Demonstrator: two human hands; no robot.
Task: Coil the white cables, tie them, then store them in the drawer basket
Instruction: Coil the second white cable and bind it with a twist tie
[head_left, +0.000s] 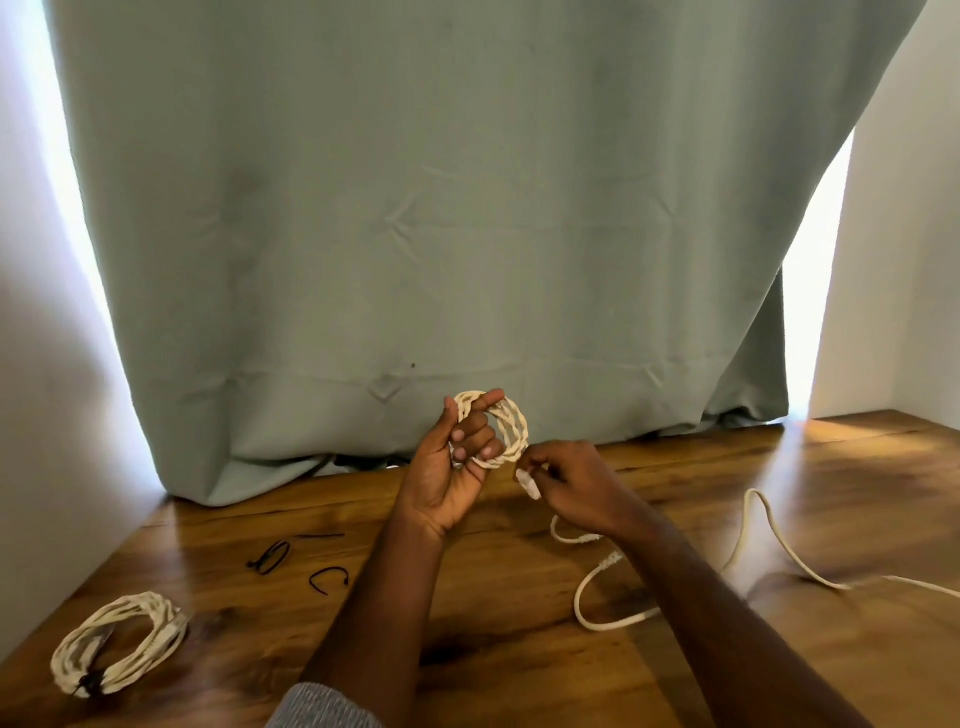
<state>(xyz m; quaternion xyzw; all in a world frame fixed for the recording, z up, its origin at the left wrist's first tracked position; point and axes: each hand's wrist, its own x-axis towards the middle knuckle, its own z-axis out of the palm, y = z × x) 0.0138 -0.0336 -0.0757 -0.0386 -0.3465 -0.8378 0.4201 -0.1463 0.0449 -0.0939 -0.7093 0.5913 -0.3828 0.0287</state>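
I can read no writing anywhere here: no label, brand, number or sign shows on anything in front of me.

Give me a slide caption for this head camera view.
Left hand holds a half-wound white cable coil; right hand feeds its loose end.
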